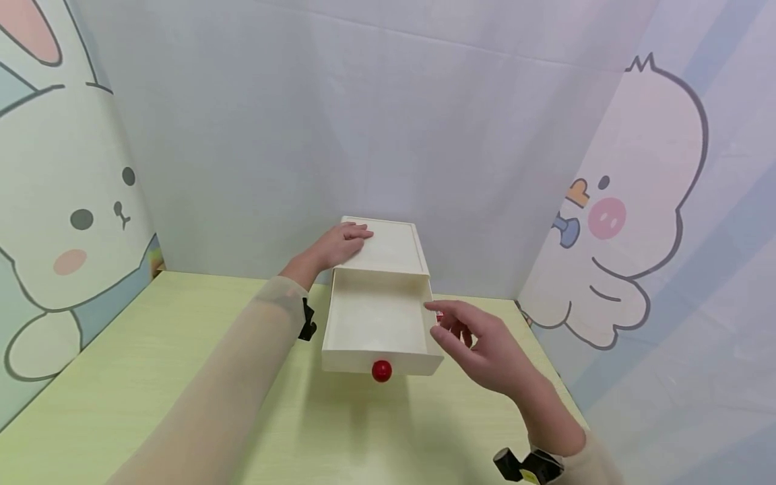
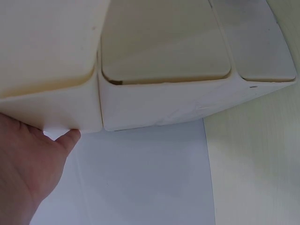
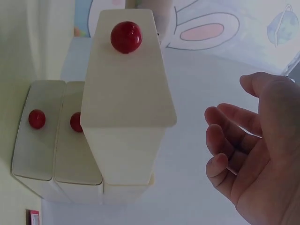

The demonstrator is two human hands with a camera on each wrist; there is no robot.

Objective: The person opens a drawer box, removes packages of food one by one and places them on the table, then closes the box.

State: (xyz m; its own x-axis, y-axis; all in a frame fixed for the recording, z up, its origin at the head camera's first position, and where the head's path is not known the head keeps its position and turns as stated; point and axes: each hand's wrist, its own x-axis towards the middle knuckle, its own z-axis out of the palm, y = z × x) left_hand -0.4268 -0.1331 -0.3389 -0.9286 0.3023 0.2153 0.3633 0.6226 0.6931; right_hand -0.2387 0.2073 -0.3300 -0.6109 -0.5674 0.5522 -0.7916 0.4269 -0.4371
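Note:
A white drawer cabinet (image 1: 391,246) stands on the table, its top drawer (image 1: 376,323) pulled far out. No object shows inside that drawer, and a round red knob (image 1: 381,371) sits on its front. My left hand (image 1: 336,246) rests on the left part of the cabinet's top; the left wrist view shows its thumb (image 2: 69,139) at the cabinet's edge. Beside the drawer's right wall is my right hand (image 1: 479,343), fingers loosely bent and holding nothing. In the right wrist view, this hand (image 3: 258,150) is apart from the drawer front (image 3: 126,89).
Two lower drawers (image 3: 40,145) with red knobs are closed. A small red and white item (image 3: 34,218) lies on the table near the cabinet, partly hidden behind my right hand in the head view. Cloth walls with cartoon animals surround the pale yellow-green table (image 1: 182,337).

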